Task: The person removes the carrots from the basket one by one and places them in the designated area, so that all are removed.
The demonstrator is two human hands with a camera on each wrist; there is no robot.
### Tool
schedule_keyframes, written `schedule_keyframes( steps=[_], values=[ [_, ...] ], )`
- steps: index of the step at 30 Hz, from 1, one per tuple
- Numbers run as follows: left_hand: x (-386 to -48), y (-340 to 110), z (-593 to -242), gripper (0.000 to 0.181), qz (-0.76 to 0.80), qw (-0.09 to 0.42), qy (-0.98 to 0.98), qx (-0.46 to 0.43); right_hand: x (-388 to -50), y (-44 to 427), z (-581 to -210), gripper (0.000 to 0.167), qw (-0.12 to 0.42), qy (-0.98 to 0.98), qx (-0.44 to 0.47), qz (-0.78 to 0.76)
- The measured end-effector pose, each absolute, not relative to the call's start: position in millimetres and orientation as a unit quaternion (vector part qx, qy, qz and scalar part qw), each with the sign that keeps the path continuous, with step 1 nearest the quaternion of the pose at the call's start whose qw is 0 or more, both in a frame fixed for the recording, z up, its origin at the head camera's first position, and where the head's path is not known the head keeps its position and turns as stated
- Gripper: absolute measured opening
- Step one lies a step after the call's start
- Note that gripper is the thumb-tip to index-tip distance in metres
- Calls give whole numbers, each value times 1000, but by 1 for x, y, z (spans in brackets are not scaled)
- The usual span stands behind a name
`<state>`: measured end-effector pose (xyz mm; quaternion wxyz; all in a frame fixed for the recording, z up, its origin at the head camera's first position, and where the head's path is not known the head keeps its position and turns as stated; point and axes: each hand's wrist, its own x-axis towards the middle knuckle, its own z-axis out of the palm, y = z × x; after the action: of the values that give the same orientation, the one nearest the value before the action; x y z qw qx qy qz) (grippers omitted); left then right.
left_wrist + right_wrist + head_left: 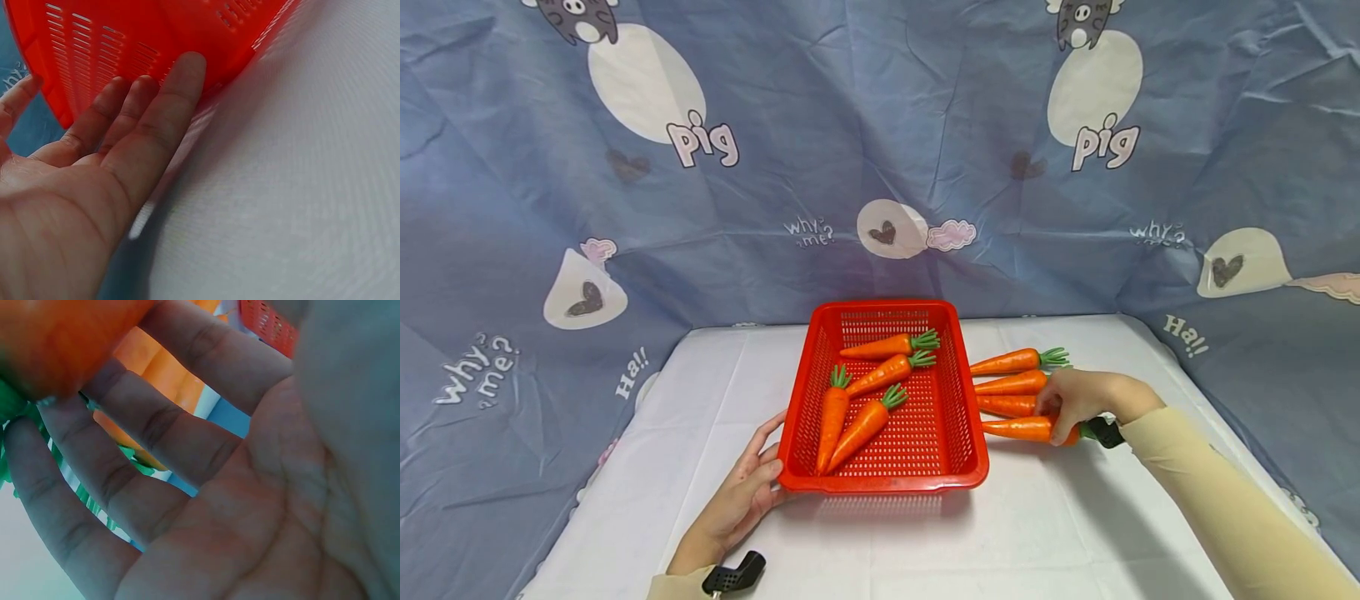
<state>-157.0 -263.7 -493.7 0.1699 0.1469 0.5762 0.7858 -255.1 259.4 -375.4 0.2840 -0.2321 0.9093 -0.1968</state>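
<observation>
A red plastic basket point(891, 483) with slotted walls stands in the middle of the white table, several orange carrots point(861, 433) with green tops lying in it. At its near left corner my left hand point(741, 500) touches the outer wall; its fingers point(150, 134) lie fairly straight against the slots in the left wrist view. Right of the basket, my right hand point(1082, 404) grips the nearest carrot point(1018, 428) close to its green top, thumb on the near side. That carrot point(69, 337) fills the upper left of the right wrist view, against the fingertips.
Beside the basket's right wall more carrots point(1007, 362) lie in a row, tips toward the basket, partly covered by my right hand. A blue cloth point(775, 167) with pig prints hangs behind and at both sides of the white-covered table point(880, 558).
</observation>
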Motion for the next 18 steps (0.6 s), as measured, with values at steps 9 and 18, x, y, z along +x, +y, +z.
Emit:
schedule_keyframes(
  steps=[9,18],
  values=[
    [-157,-264,-495,67,783,166,582,142,-253,254,-380,29,257,920,-237,-174],
    [-156,-263,-492,65,777,164,597,118,-248,250,-384,33,232,938,-219,-134]
  ],
)
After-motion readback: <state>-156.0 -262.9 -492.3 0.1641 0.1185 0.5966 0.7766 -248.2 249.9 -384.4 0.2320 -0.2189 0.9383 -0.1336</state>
